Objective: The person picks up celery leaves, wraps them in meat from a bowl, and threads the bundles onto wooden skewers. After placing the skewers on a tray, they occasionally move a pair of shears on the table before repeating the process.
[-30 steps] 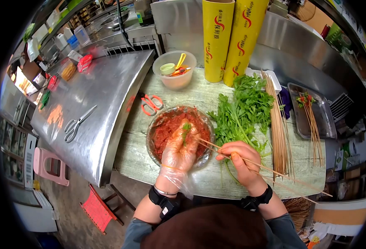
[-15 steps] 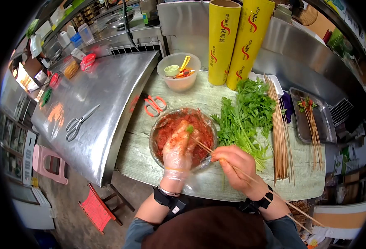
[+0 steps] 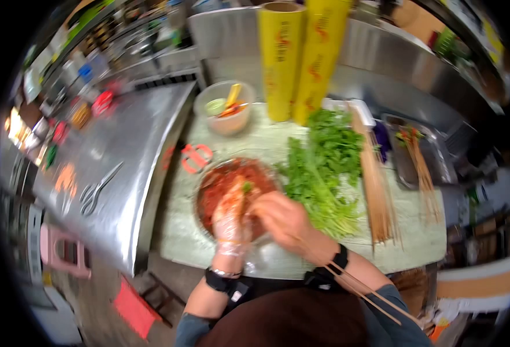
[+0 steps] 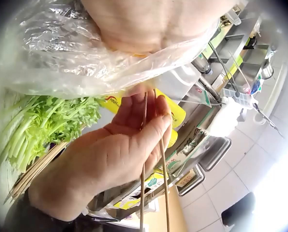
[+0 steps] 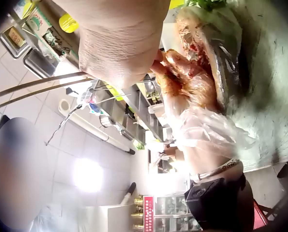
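My left hand (image 3: 230,213), in a clear plastic glove smeared red, is over the bowl (image 3: 199,209) of red seasoned meat (image 3: 210,194). Its curled fingers grip the skewer tips, with a small green leaf (image 3: 247,187) showing between them. My bare right hand (image 3: 284,222) pinches two thin wooden skewers (image 4: 165,193) close beside the glove; their long ends run back past the right wrist. Glove and fingers hide the tips. To the right of the bowl lies a heap of leafy green celery (image 3: 324,173).
Loose skewers (image 3: 376,196) lie right of the greens, beside a metal tray (image 3: 396,168) with loaded skewers. Orange-handled scissors (image 3: 196,158) and a plastic tub (image 3: 225,124) stand behind the bowl, near yellow film rolls (image 3: 278,63). A steel table (image 3: 122,144) adjoins at left, holding scissors (image 3: 100,189).
My right hand has moved left, up against the gloved hand, and the skewers have slid in with it. The left hand stays over the bowl, and the head view has shifted.
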`<state>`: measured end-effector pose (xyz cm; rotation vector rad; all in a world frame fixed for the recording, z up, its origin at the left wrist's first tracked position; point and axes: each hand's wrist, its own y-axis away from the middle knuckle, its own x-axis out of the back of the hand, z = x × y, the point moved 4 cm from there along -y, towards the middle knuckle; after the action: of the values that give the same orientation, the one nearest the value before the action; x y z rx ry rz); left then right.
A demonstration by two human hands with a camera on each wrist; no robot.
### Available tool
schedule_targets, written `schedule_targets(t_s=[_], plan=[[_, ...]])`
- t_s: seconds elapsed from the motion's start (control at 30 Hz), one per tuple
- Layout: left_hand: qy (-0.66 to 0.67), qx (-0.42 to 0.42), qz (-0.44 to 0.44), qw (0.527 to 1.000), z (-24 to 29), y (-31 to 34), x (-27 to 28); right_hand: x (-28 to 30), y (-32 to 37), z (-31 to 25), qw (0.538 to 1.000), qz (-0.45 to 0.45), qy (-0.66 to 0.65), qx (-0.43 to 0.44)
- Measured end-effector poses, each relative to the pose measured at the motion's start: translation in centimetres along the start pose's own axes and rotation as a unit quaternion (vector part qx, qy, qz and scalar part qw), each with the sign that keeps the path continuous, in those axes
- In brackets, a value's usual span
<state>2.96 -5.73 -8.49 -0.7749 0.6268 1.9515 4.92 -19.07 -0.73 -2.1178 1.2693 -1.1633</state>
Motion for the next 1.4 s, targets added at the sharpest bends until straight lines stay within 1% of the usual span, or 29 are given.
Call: schedule_targets(t_s=[0.03,0.07,0.1,0.17,0.23,0.27,0.3,0.33,0.4,0.47,0.53,0.6,0.7,0.77,0.8,0.9,0.93,1.0,1.03,1.07,1.1,1.17,1.2,1.3,1.37,1.4], plan=[[-0.013,-0.003,-0.011,1.000,-0.1,-0.1,0.0,0.0,0.2,0.2,1.000,0.018,-0.017,-0.006],[-0.031,-0.023,-0.032,0.999,0.0,-0.4,0.2,-0.1,0.3,0.3,1.000,0.025,-0.009,-0.008],[-0.047,-0.044,-0.056,0.996,0.1,-0.7,0.4,0.6,0.3,0.0,0.998,0.019,-0.019,-0.058],[-0.049,-0.078,-0.037,0.995,1.3,-0.9,0.5,3.3,1.0,-0.4,0.987,0.004,-0.107,-0.122],[-0.055,-0.116,-0.035,0.991,2.5,-1.7,1.8,6.1,3.2,0.4,0.940,0.038,-0.248,-0.233],[-0.058,-0.104,-0.048,0.992,2.7,-1.6,1.7,7.2,4.5,0.7,0.903,0.050,-0.323,-0.280],[-0.062,-0.095,-0.058,0.992,3.1,-1.5,1.3,8.4,5.9,1.3,0.858,0.103,-0.404,-0.301],[-0.076,-0.099,-0.049,0.991,3.4,-0.6,-0.1,10.1,7.3,1.8,0.853,0.127,-0.395,-0.316],[-0.103,-0.125,-0.062,0.985,4.0,-0.6,-0.1,13.8,10.4,3.0,0.825,0.261,-0.383,-0.323],[-0.137,-0.160,-0.087,0.974,4.5,-0.1,-0.5,18.5,11.9,4.1,0.809,0.373,-0.359,-0.277],[-0.181,-0.167,-0.097,0.964,4.3,0.0,0.0,23.2,13.2,6.0,0.817,0.442,-0.290,-0.230],[-0.209,-0.168,-0.089,0.959,3.9,0.0,0.1,26.6,13.2,7.7,0.789,0.513,-0.236,-0.242],[-0.204,-0.164,-0.065,0.963,4.0,0.2,-0.4,30.1,16.2,14.3,0.735,0.563,-0.247,-0.286],[-0.201,-0.161,-0.063,0.964,3.9,0.1,-0.2,31.1,17.4,17.2,0.711,0.589,-0.232,-0.307],[-0.202,-0.160,-0.061,0.964,3.9,0.1,-0.1,31.2,17.6,17.6,0.697,0.601,-0.226,-0.319],[-0.227,-0.161,-0.051,0.959,3.8,0.0,0.1,31.1,18.4,18.0,0.678,0.612,-0.255,-0.317],[-0.226,-0.159,-0.054,0.960,3.7,-0.1,0.0,30.9,18.7,18.2,0.647,0.616,-0.302,-0.333],[-0.234,-0.150,-0.044,0.960,3.8,-0.1,0.2,30.9,19.6,18.5,0.662,0.537,-0.372,-0.367],[-0.230,-0.152,-0.048,0.960,3.8,-0.3,0.7,29.5,18.8,17.8,0.664,0.494,-0.410,-0.383],[-0.225,-0.153,-0.049,0.961,3.8,-0.3,0.6,28.6,18.1,16.7,0.671,0.480,-0.399,-0.399],[-0.219,-0.155,-0.052,0.962,3.8,-0.2,0.3,27.4,16.6,15.4,0.705,0.434,-0.388,-0.406],[-0.219,-0.157,-0.047,0.962,3.8,-0.1,0.0,25.2,14.1,12.9,0.767,0.340,-0.361,-0.407],[-0.217,-0.157,-0.047,0.962,3.8,-0.1,0.1,23.5,12.6,11.7,0.772,0.324,-0.329,-0.436],[-0.220,-0.157,-0.050,0.961,3.7,-0.3,0.8,18.9,9.4,10.0,0.845,0.168,-0.218,-0.459],[-0.209,-0.149,-0.046,0.965,3.8,-0.2,0.7,15.8,7.3,9.0,0.861,0.085,-0.188,-0.465],[-0.208,-0.149,-0.047,0.966,3.8,-0.2,0.5,14.6,6.6,9.3,0.887,0.055,-0.144,-0.434]])
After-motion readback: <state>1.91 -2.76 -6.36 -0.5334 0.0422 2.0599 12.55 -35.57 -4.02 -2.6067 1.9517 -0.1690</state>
